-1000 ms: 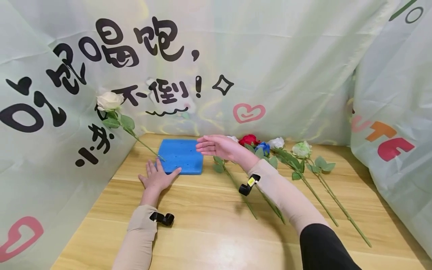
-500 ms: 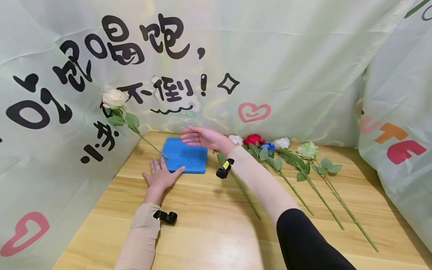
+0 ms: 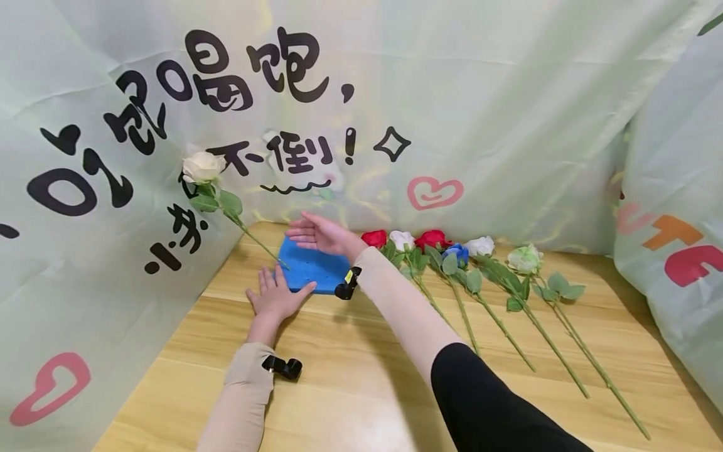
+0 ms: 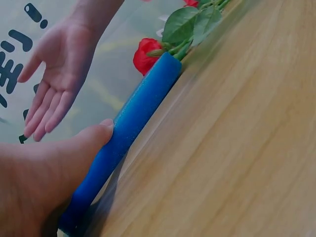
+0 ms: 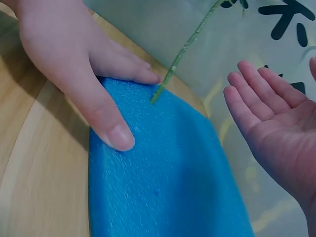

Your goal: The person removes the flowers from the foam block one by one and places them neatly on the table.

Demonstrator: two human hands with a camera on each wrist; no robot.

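Observation:
A blue foam block (image 3: 316,273) lies flat at the back left of the table. Stuck in its left part, a white rose (image 3: 203,168) leans to the left; its green stem (image 5: 185,48) enters the foam. My left hand (image 3: 277,300) rests at the block's near left corner with spread fingers, and the thumb (image 4: 101,132) touches the foam. Over the far part of the block my right hand (image 3: 326,235) hovers with straight fingers, palm facing left, holding nothing. The right wrist view shows a small hole in the foam surface.
To the right, several roses lie side by side on the wooden table (image 3: 339,376): red (image 3: 433,240), white (image 3: 480,246), blue (image 3: 455,254) and pale green (image 3: 525,258), stems pointing toward the near right. A printed curtain (image 3: 480,125) encloses the back and sides.
My right hand has moved left from beside the block to over it, uncovering roses on the right. My left hand stays on the block's corner. The head view has shifted slightly.

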